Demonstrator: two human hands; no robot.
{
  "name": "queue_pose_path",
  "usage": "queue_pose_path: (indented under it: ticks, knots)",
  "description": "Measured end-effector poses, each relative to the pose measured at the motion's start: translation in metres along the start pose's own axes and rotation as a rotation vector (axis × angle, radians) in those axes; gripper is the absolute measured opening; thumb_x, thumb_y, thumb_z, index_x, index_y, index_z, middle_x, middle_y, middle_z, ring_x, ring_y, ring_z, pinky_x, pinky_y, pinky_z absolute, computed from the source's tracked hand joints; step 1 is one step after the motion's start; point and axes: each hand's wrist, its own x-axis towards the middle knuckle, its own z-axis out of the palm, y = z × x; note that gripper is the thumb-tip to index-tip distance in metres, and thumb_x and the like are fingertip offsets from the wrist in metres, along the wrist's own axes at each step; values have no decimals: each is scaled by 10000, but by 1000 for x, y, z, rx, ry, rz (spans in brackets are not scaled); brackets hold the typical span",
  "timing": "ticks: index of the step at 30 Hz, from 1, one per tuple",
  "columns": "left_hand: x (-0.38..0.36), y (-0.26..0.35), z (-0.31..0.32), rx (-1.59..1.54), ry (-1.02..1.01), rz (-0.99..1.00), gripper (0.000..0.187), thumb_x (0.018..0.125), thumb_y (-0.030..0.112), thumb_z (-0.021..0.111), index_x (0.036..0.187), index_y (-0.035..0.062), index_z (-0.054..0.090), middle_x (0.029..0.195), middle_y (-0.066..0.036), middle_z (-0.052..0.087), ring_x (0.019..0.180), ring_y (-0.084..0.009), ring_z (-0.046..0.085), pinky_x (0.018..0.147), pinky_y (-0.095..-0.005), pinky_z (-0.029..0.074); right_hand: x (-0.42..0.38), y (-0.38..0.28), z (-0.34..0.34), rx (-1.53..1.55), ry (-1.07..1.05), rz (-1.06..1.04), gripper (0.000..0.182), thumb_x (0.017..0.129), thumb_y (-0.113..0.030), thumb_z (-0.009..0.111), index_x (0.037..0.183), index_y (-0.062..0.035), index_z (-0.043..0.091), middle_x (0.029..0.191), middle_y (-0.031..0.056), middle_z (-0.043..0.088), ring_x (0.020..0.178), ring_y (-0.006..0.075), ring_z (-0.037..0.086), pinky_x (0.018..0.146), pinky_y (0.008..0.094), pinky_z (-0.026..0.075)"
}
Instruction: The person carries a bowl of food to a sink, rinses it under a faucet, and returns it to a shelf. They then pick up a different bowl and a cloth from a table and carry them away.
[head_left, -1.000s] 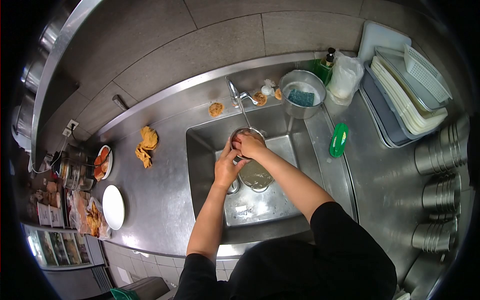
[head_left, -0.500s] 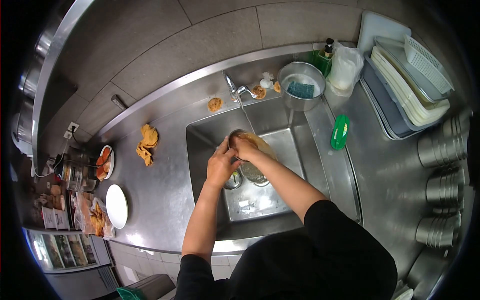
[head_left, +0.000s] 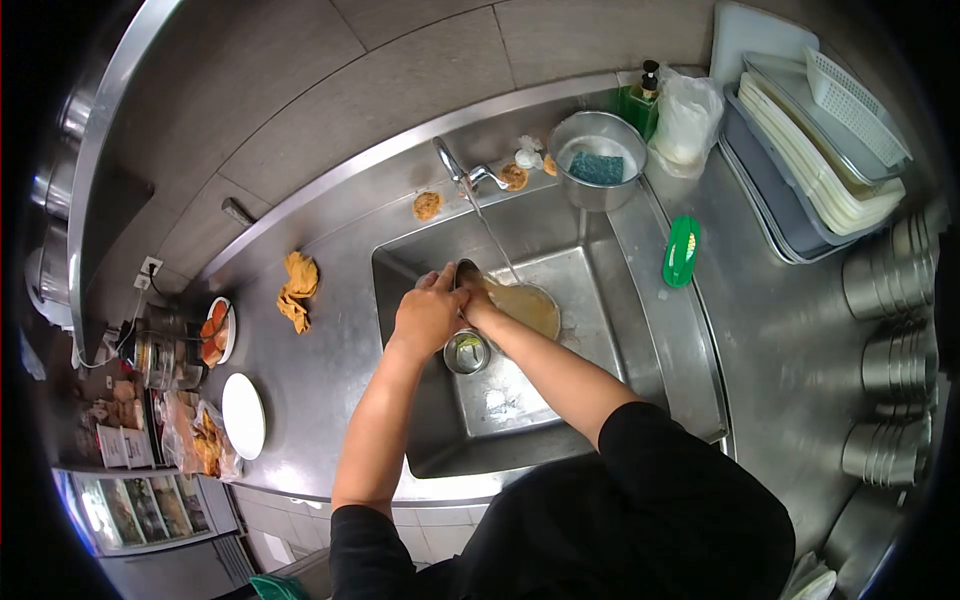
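In the sink (head_left: 440,440), my left hand (head_left: 424,314) holds a metal cup (head_left: 466,268) tilted on its side, fingers wrapped round its outside. My right hand (head_left: 476,300) reaches into the cup's mouth, and its fingers are hidden there. Under the running tap (head_left: 456,165) lies a round vessel (head_left: 535,312) of cloudy yellowish water, partly covered by my right wrist. A smaller metal cup (head_left: 466,353) with something green inside stands on the sink floor just below my hands.
A steel pot (head_left: 597,196) with a blue-green scouring pad (head_left: 596,168) stands at the sink's back right corner. Right of the sink lies a green brush (head_left: 681,252). Stacked trays (head_left: 790,170) fill the far right. Left are a yellow cloth (head_left: 297,290) and a white plate (head_left: 243,416).
My hands and the cup have shifted slightly left, uncovering more of the yellowish water and the smaller cup. The tap's stream now falls beside my right hand into the vessel.
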Motion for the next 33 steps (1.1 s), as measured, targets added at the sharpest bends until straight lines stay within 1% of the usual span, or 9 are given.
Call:
queue_pose_path:
  ticks: [3,5,8,11,17,24,26,27,33]
  knots:
    - [7,3,-11,66,-47,36,407,667,271,838,1042,166,719,1424,-159,531,1223,-352,586,941,-407,536,-9,-34,-2,-74,-31,-6,405,1012,-281,381,1286,-33,546,1192,183,647,1149,300,608,973,400,470]
    - [14,5,-14,156,-74,69,415,660,259,835,1046,160,722,1424,-150,531,1212,-361,591,934,-416,538,-10,-31,7,572,-93,131,440,1048,-372,291,1263,-68,525,1112,140,657,1039,273,630,909,374,496]
    - [26,5,-15,218,-128,103,389,666,226,821,1037,156,725,1425,-146,531,1204,-366,595,928,-418,535,-34,-68,-4,571,-138,200,467,1055,-463,240,1237,-128,511,1062,65,661,960,201,651,796,341,534]
    - [41,15,-25,288,-252,90,308,726,195,762,1030,157,728,1412,-137,543,1212,-357,591,927,-413,526,-45,-88,-8,724,-92,298,290,1043,-413,393,1112,-171,537,957,7,623,786,96,624,561,284,474]
    - [68,19,-23,344,-351,92,227,816,168,642,1025,154,728,1398,-127,557,1195,-352,598,919,-430,514,-9,-41,-8,679,-180,174,205,1019,-291,464,1120,-147,570,1015,32,655,871,111,638,623,285,504]
    - [88,8,-28,237,-418,99,254,738,216,751,980,148,717,1428,-153,524,1190,-335,594,900,-427,514,45,-3,-15,577,10,197,220,995,-228,471,1114,-113,618,1067,54,666,899,144,643,695,316,517]
    - [84,-11,-14,-115,-183,81,278,722,229,788,969,148,689,1421,-113,541,1164,-315,613,899,-388,527,63,-10,-31,397,86,137,227,989,-209,473,1112,-104,632,1083,60,670,907,153,644,715,325,521]
    - [82,-18,-1,-119,-179,81,278,722,229,788,969,148,689,1421,-113,541,1164,-315,613,899,-388,527,59,-24,-51,-68,121,-118,229,931,-150,524,1079,-61,675,1070,67,688,903,180,641,786,356,511]
    - [77,-23,87,-887,381,-85,295,716,22,811,886,55,573,1547,-168,385,1301,-339,530,1013,-379,473,104,-69,-109,-215,-154,43,189,826,-100,644,997,-62,715,888,66,705,806,166,631,747,356,507]
